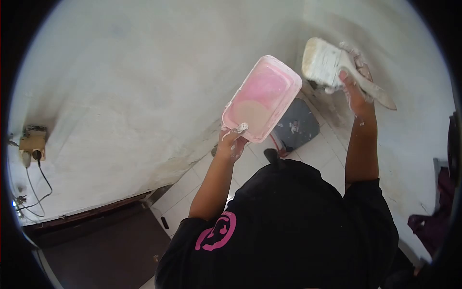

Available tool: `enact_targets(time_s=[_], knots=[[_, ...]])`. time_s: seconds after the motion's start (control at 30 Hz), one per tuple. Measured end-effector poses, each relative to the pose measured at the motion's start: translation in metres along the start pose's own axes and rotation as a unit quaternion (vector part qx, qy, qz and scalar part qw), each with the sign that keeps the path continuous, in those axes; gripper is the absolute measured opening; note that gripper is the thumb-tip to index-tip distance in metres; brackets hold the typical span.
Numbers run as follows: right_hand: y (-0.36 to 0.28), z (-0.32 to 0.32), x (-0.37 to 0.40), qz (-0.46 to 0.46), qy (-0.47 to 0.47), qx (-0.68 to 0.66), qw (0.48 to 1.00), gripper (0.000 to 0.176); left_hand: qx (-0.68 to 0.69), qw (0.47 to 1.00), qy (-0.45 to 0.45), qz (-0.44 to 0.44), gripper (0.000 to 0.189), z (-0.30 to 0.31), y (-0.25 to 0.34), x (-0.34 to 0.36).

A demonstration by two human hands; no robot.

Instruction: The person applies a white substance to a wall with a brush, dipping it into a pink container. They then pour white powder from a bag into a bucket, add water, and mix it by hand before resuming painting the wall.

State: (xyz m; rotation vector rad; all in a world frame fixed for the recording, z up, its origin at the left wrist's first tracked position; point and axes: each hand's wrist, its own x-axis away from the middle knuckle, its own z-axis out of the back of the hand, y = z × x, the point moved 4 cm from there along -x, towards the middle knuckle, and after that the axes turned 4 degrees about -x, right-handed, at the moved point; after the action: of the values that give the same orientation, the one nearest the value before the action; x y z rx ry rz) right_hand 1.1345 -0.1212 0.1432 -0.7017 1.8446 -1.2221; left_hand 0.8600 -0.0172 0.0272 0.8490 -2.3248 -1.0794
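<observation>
My left hand (233,142) grips the lower end of a pink plastic tray (262,89), thumb over its rim. Pale, creamy paint (250,115) pools at the tray's near end, and white smears coat its edges. In my right hand (355,84) is a wide paintbrush (325,62), held by its pale handle with the bristles pointing left. White paint spots both hands. The brush is apart from the tray, up and to its right, near the corner of the walls.
A grey lidded bin (296,126) stands on the tiled floor (195,185) below the tray. At left, a wall socket (32,144) has plugs and hanging cables. A dark brown surface (101,245) lies lower left; maroon cloth (433,224) hangs at right.
</observation>
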Motion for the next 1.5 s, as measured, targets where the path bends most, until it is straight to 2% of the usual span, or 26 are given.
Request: enact_targets(time_s=[0.03, 0.1, 0.17, 0.2, 0.27, 0.3, 0.37, 0.4, 0.5, 0.6, 0.67, 0.7, 0.77, 0.83, 0.97, 1.0, 1.03, 1.13, 1.17, 1.3, 1.4, 1.47, 1.5], knots=[[-0.005, -0.003, 0.012, 0.001, 0.001, 0.014, 1.0, 0.049, 0.007, 1.0, 0.001, 0.001, 0.062, -0.009, -0.002, 0.004], [-0.012, -0.027, 0.035, 0.056, -0.144, 0.08, 0.985, 0.047, 0.029, 1.0, 0.0, 0.004, 0.065, -0.018, -0.015, 0.012], [-0.015, -0.053, 0.054, -0.018, -0.256, 0.22, 0.941, 0.039, 0.019, 1.0, -0.011, 0.01, 0.072, -0.02, -0.032, 0.027], [-0.014, -0.06, 0.063, -0.026, -0.262, 0.226, 0.938, 0.039, 0.031, 0.999, -0.007, 0.011, 0.072, -0.018, -0.041, 0.035], [-0.011, -0.074, 0.083, 0.06, -0.337, 0.402, 0.849, 0.036, 0.033, 0.999, -0.014, 0.03, 0.072, -0.017, -0.063, 0.049], [-0.01, -0.074, 0.09, 0.057, -0.348, 0.405, 0.844, 0.036, 0.044, 0.999, -0.008, 0.027, 0.072, -0.021, -0.069, 0.056], [-0.004, -0.065, 0.104, -0.032, -0.383, 0.424, 0.82, 0.039, 0.085, 0.996, 0.023, 0.018, 0.074, -0.033, -0.076, 0.072], [-0.006, -0.063, 0.111, -0.033, -0.389, 0.425, 0.817, 0.039, 0.09, 0.995, 0.026, 0.015, 0.074, -0.036, -0.083, 0.078], [-0.013, -0.051, 0.123, 0.01, -0.366, 0.438, 0.821, 0.038, 0.103, 0.994, 0.018, 0.041, 0.077, -0.044, -0.097, 0.093], [-0.019, -0.035, 0.124, 0.051, -0.336, 0.453, 0.824, 0.036, 0.07, 0.996, 0.017, 0.059, 0.067, -0.06, -0.102, 0.101], [-0.028, -0.033, 0.126, -0.048, -0.385, 0.452, 0.803, 0.036, 0.057, 0.998, 0.017, 0.024, 0.068, -0.075, -0.108, 0.103], [-0.006, -0.05, 0.114, -0.042, -0.387, 0.455, 0.801, 0.036, 0.059, 0.998, 0.014, 0.016, 0.068, -0.058, -0.102, 0.089], [0.011, -0.064, 0.111, 0.094, -0.374, 0.411, 0.826, 0.019, 0.036, 0.999, 0.016, 0.003, 0.081, -0.051, -0.097, 0.08], [0.011, -0.05, 0.115, 0.052, -0.376, 0.422, 0.823, 0.02, 0.054, 0.998, 0.011, 0.013, 0.081, -0.064, -0.115, 0.074], [0.006, 0.011, 0.12, 0.043, -0.351, 0.436, 0.828, 0.017, 0.095, 0.995, -0.003, 0.035, 0.081, -0.105, -0.153, 0.054], [0.006, 0.024, 0.119, 0.025, -0.365, 0.458, 0.81, 0.016, 0.095, 0.995, -0.012, 0.041, 0.081, -0.118, -0.162, 0.05], [0.002, 0.024, 0.115, 0.008, -0.381, 0.479, 0.791, 0.014, 0.06, 0.998, -0.009, 0.03, 0.075, -0.123, -0.158, 0.046], [-0.016, 0.069, 0.109, 0.023, -0.35, 0.475, 0.807, 0.012, -0.026, 1.0, -0.003, 0.004, 0.067, -0.151, -0.176, 0.028], [-0.011, 0.065, 0.109, 0.041, -0.341, 0.463, 0.817, 0.013, 0.009, 1.0, -0.012, 0.011, 0.07, -0.137, -0.179, 0.027], [-0.017, 0.103, 0.103, 0.004, -0.346, 0.479, 0.807, 0.02, 0.063, 0.997, -0.027, 0.04, 0.075, -0.164, -0.198, 0.016], [-0.023, 0.136, 0.1, 0.028, -0.329, 0.438, 0.836, 0.027, 0.057, 0.997, -0.014, 0.053, 0.074, -0.178, -0.208, 0.008], [-0.033, 0.162, 0.097, 0.208, -0.285, 0.301, 0.886, 0.035, 0.071, 0.995, -0.029, 0.056, 0.074, -0.18, -0.214, 0.001], [-0.043, 0.173, 0.097, 0.133, -0.223, 0.258, 0.931, 0.036, 0.084, 0.994, -0.051, 0.052, 0.073, -0.181, -0.214, 0.001]])
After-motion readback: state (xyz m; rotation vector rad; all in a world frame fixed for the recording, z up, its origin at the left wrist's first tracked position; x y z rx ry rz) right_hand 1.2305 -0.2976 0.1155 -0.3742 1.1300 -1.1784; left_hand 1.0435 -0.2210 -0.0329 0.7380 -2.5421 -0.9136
